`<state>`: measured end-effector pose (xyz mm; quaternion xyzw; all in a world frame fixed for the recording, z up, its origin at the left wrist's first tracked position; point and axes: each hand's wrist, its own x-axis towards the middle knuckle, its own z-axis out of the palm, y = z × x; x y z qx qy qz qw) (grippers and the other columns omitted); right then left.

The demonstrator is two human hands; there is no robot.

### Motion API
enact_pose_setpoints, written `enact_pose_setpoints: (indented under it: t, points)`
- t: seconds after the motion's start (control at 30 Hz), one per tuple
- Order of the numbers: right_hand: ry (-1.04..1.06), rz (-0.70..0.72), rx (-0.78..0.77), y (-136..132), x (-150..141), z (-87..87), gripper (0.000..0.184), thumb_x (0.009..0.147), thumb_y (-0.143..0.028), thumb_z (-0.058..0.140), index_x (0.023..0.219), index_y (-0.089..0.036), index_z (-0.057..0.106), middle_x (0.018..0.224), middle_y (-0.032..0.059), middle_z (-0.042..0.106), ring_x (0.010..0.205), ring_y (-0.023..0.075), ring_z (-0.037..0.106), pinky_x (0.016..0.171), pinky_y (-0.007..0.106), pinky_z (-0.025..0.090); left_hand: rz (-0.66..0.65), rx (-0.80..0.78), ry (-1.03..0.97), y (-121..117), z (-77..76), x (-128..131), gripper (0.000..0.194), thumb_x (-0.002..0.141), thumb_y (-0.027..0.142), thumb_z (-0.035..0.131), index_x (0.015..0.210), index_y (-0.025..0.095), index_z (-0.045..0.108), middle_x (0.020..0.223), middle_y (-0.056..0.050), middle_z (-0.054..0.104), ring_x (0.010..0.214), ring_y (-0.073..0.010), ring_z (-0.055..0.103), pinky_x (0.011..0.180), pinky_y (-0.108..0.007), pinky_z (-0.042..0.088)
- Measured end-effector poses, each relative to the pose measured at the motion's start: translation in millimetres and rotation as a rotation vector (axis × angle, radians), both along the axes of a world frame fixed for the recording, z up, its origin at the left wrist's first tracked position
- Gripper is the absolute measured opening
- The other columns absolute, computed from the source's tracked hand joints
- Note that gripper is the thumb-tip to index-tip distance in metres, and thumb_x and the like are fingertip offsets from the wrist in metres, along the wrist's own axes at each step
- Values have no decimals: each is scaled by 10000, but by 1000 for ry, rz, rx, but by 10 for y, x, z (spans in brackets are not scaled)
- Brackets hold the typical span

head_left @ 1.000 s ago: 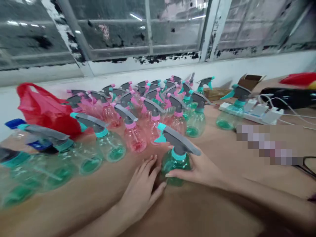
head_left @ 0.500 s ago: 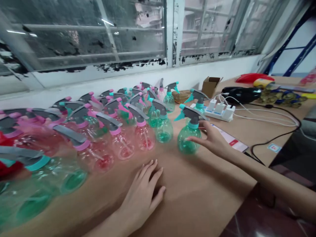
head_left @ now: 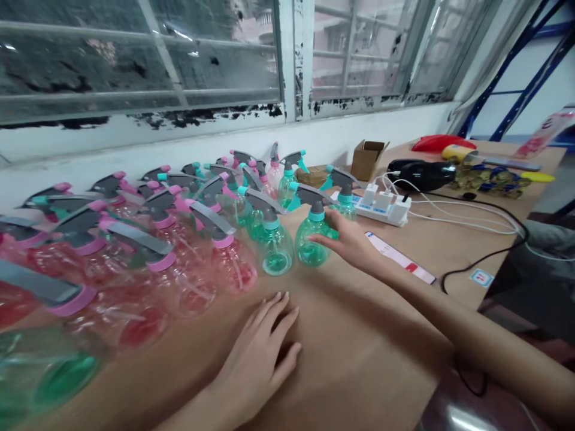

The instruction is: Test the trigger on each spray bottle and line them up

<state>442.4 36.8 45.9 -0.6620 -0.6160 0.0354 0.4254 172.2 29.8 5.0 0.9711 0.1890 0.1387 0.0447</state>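
Observation:
My right hand (head_left: 348,239) is wrapped round a green spray bottle (head_left: 309,248) with a grey and turquoise trigger head, thumb on the near side. The bottle stands upright, close beside another green spray bottle (head_left: 276,254) on its left. The fingers behind it are partly hidden. My left hand (head_left: 258,344) lies flat on the brown tabletop (head_left: 350,347), fingers stretched and holding nothing. Nearest to its fingertips is a pink spray bottle (head_left: 233,266). Another green spray bottle (head_left: 345,203) stands behind my right hand.
Several pink and green spray bottles crowd the left side, below the window. A white power strip (head_left: 381,208) with cables, a flat white and red item (head_left: 399,257), an open cardboard box (head_left: 368,160) and a black object (head_left: 422,175) lie to the right.
The green spray bottle in my right hand has moved left, nearer the row of bottles. The view has turned somewhat to the right. My left hand has stayed flat on the tabletop.

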Motion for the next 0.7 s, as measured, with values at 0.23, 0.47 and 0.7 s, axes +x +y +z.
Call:
enact_pose_setpoints:
  t: [0.23, 0.47, 0.7]
  points:
    - [-90, -48, -66, 145, -39, 174, 363, 793, -390, 707, 1053, -157, 607, 995, 131, 690, 952, 317, 631, 832, 448, 476, -26, 65, -56, 45, -55, -42, 446, 901, 246, 546, 1340, 180, 497, 1395, -125, 531, 1269, -311, 509, 995, -517, 465]
    - [-93, -39, -54, 243, -65, 214, 386, 774, -364, 732, 1087, -156, 642, 1116, 154, 680, 1083, 331, 594, 921, 473, 450, -35, 117, -89, 110, -120, -69, 483, 897, 275, 552, 1371, 211, 482, 1416, -93, 521, 1265, -297, 521, 1010, -459, 466]
    - [47, -90, 6, -64, 203, 216, 310, 879, -472, 572, 976, -213, 712, 971, 78, 747, 833, 237, 690, 761, 379, 529, -43, 178, -130, 143, -141, -62, 511, 893, 323, 550, 1386, 225, 458, 1384, -92, 553, 1214, -310, 568, 971, -452, 508]
